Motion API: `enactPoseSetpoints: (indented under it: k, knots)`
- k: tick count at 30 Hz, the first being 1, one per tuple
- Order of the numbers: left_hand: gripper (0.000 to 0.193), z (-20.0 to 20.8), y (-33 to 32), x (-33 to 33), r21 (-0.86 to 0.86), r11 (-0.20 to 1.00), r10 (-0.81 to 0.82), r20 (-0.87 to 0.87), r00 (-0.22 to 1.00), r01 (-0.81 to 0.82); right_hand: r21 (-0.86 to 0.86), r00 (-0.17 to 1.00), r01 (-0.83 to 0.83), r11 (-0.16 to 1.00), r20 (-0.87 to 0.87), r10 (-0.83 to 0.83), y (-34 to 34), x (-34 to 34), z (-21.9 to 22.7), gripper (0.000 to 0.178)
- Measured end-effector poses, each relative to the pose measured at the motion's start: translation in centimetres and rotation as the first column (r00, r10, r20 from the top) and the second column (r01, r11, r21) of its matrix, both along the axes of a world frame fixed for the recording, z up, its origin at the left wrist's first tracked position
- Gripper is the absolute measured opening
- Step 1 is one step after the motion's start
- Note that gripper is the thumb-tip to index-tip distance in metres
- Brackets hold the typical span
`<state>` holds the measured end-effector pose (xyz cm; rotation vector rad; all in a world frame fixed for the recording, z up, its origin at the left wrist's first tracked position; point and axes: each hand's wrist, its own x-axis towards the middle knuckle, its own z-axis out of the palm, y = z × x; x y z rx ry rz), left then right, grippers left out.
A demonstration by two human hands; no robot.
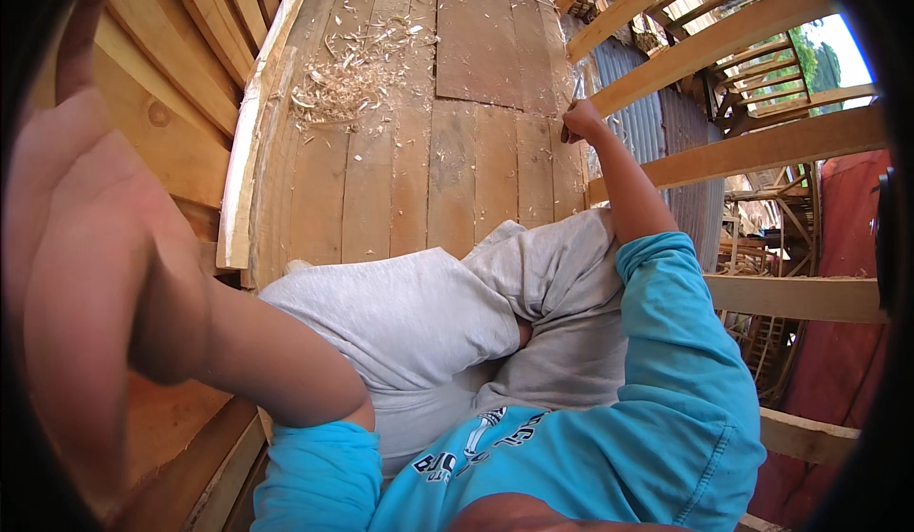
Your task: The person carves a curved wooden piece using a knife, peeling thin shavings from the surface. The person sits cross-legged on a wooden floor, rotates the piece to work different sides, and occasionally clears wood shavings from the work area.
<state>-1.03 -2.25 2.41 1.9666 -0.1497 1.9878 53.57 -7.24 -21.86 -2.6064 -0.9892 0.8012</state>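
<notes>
My left hand (pixel 95 246) is raised close to the camera and looms large at the left side. Its palm shows, with one digit stretched upward and the others spread downward, blurred and cut off by the dark rim. I see nothing held in it. My right hand (pixel 583 121) is at the right edge of a wooden plank floor (pixel 409 180), beside the slatted side. Its fingers are curled closed around something small and dark that I cannot make out. I sit with my legs, in light grey trousers (pixel 390 304), folded on the planks.
A heap of curled wood shavings (pixel 347 85) lies on the planks ahead. A rough-edged pale board (pixel 249 142) borders the left, with upright boards (pixel 176 132) beyond. Wooden rails (pixel 752 147) run along the right, with corrugated metal sheets (pixel 624 89) behind them.
</notes>
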Motion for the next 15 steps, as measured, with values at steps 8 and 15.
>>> enactPoseSetpoints:
  k: [8,15]
  knots:
    - [0.047,-6.0,3.7,3.5,-0.353,0.776,0.197,-0.652,0.732,-0.523,0.142,0.948,-0.227,0.964,-0.196,0.252,3.8,-5.9,-0.7,0.021]
    - [0.063,-12.0,4.1,4.5,-0.378,0.586,-0.307,-0.922,0.235,-0.717,0.055,0.989,-0.073,0.996,0.136,0.065,3.5,-0.8,-0.2,0.019]
